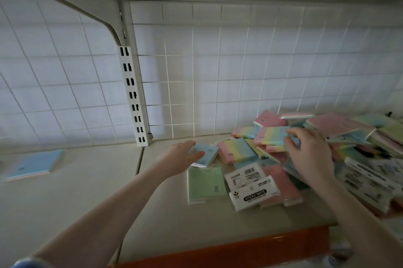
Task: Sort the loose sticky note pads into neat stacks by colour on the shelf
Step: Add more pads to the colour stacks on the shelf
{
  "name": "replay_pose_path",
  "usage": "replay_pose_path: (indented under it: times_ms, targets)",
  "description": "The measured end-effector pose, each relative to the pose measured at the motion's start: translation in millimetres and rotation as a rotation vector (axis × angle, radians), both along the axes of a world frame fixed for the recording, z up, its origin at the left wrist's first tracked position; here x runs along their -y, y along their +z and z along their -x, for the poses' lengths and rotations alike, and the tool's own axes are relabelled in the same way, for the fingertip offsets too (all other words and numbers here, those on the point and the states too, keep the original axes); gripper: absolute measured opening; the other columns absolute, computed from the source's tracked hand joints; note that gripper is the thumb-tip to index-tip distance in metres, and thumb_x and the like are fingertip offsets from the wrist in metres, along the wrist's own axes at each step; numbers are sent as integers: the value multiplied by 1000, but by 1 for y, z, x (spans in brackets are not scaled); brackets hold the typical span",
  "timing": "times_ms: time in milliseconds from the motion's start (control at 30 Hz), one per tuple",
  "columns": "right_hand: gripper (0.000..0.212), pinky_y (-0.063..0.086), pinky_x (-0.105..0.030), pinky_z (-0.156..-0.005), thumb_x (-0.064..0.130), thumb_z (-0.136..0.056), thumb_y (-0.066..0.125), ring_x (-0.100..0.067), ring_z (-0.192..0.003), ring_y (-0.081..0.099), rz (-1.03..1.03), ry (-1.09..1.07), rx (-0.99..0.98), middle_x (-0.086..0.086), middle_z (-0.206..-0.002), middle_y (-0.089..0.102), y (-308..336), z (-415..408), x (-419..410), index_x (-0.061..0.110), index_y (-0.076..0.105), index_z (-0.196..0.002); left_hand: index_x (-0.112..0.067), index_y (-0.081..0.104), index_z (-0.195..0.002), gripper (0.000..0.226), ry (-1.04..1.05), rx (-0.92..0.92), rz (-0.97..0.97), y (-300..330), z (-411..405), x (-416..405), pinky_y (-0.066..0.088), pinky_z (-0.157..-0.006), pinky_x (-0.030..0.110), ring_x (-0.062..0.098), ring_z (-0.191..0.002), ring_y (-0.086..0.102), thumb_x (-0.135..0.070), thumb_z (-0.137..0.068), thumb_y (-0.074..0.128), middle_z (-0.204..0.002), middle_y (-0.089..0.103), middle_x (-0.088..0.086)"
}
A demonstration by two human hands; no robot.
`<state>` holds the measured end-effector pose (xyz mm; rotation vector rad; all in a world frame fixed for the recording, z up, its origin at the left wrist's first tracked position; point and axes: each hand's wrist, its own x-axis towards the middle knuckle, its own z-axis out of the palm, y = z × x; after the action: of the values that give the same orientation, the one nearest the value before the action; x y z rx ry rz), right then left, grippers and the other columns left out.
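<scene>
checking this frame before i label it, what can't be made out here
Head view:
- Heap of sticky note pads: cut off by the right edge, so no count.
- Pads under the right hand: hidden by it.
- Left hand on the blue pad: grip unclear.
- White label print: too small.

Two bare forearms in view, left hand (182,154) and right hand (309,154) both ungloved. No rings, watch or bracelet visible. Blue sleeve edge (26,263) at lower left corner, blurred; fabric detail unreadable.
</scene>
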<state>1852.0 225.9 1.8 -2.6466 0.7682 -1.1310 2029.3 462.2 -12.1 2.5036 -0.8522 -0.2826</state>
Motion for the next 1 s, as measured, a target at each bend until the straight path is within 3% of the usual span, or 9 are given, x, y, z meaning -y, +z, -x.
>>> replay_pose_path:
  times_ms: [133, 267, 400, 567, 633, 700, 800, 933, 1000]
  targets:
    - [38, 48, -44, -78, 36, -88, 55, -34, -96, 56, -83, -107, -114, -16, -104, 63, -1, -7, 12, 5, 61, -109, -9, 44, -135, 57, 17, 50, -52, 1, -1, 7, 39, -101, 39, 28, -123, 46, -45, -91, 55, -137, 50, 11]
    - [67, 45, -45, -88, 65, -85, 39, -34, -113, 52, -142, -204, -210, -17, -129, 51, -2, -16, 15, 6, 59, -110, -9, 46, -133, 58, 36, 38, -25, 2, 0, 10, 40, -99, 39, 27, -122, 48, -44, -89, 60, -134, 52, 9]
    - [77, 45, -45, -89, 79, -73, 42, -33, -109, 53, -262, -224, -305, -16, -122, 54, -1, -22, 18, 8, 62, -95, -9, 46, -135, 61, 43, 30, -19, 2, -1, 12, 40, -101, 40, 26, -121, 48, -43, -87, 62, -133, 53, 9]
    - [57, 47, -43, -87, 55, -68, 73, -28, -107, 53, -542, -74, -274, -2, -110, 58, 15, -27, 20, 17, 61, -109, -7, 40, -139, 76, 46, -48, 12, 2, -4, 11, 42, -100, 42, 28, -118, 48, -44, -80, 70, -133, 51, 11]
    - [67, 46, -46, -92, 41, -68, 78, -28, -112, 53, -658, 8, -245, -4, -121, 57, 21, -27, 20, 16, 53, -125, -5, 38, -139, 82, 48, -71, 14, 2, -4, 11, 46, -97, 39, 26, -113, 51, -45, -76, 73, -129, 52, 11]
    - [78, 40, -41, -99, 29, -72, 79, -29, -123, 45, -695, 59, -234, -7, -137, 46, 24, -26, 23, 15, 42, -139, -5, 38, -139, 84, 61, -102, 17, 4, -5, 12, 47, -94, 36, 25, -109, 52, -44, -75, 75, -127, 53, 11]
    - [80, 34, -30, -91, 15, -77, 76, -25, -130, 37, -730, 136, -287, -7, -146, 35, 33, -23, 24, 15, 34, -145, -2, 44, -131, 76, 81, -157, 29, 7, -7, 13, 46, -88, 31, 22, -104, 52, -41, -75, 77, -122, 54, 10]
    - [84, 29, -24, -82, 12, -78, 74, -22, -130, 36, -735, 203, -397, -3, -152, 27, 44, -17, 22, 23, 27, -148, -5, 54, -107, 57, 88, -232, 24, 9, -12, 14, 43, -70, 24, 19, -91, 52, -42, -72, 79, -103, 55, 6]
    - [87, 28, -24, -81, 14, -78, 75, -22, -131, 35, -715, 212, -448, -2, -153, 26, 48, -16, 22, 27, 25, -148, -5, 57, -104, 56, 93, -248, 6, 10, -14, 14, 40, -66, 22, 18, -88, 53, -44, -70, 80, -100, 58, 5]
